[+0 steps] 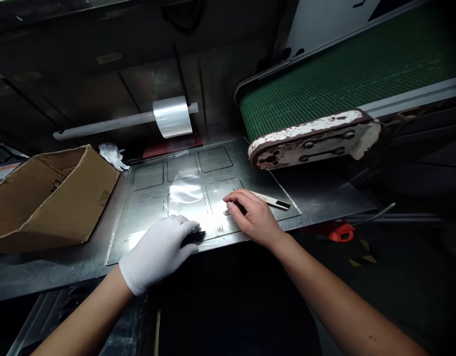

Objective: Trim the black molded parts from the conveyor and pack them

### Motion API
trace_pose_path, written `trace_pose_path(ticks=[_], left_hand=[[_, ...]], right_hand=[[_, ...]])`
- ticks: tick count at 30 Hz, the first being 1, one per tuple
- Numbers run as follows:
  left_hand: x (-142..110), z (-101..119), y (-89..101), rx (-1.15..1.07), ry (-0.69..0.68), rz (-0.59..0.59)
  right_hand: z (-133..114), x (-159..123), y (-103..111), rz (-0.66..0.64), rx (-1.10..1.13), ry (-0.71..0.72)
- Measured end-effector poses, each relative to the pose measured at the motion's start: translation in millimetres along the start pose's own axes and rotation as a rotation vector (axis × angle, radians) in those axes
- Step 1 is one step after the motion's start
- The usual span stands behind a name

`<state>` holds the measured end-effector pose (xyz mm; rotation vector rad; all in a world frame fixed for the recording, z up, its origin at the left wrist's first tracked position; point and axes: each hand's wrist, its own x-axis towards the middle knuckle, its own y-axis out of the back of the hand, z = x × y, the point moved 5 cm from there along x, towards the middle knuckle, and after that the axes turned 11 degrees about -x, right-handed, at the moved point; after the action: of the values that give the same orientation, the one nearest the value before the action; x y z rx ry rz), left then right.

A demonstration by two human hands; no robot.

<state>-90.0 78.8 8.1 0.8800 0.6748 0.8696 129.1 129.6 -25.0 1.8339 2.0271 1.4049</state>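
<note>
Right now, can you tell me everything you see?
Workbench: 1, grey, across the middle
Panel: 1, silvery, on the workbench
Cardboard box: 1, brown, workbench's left
Loose glove: at least 1, white, beside the cardboard box
Rod: 1, pale, behind the panel
Film roll: 1, silvery, on the rod
Flat object: 1, red, below the film roll
Conveyor belt: 1, green, upper right
Thin tool: 1, pale, black-ended, panel's right side
Dark piece: 1, black, panel's near edge
Orange object: 1, orange, lower right
Left hand: 1, white-gloved, panel's near edge
Right hand: 1, bare, over the panel
</note>
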Motion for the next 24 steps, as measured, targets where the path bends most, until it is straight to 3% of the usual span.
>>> trace_pose_path(ticks=[8,15,24], left_hand=[[-4.6,7.4,-0.1,0.091,-0.070,-0.079],[-5.7,-4.9,7.1,0.070,-0.068,0.134],[-0.7,-6.7,-2.1,0.062,-0.070,0.263]], right_hand=[[1.4,-1.2,1.2,0.006,0.036,-0.003],[1.1,-1.9,2.0,0.006,0.048,-0.010],[0.6,-1.0,3.8,0.006,0.059,-0.020]])
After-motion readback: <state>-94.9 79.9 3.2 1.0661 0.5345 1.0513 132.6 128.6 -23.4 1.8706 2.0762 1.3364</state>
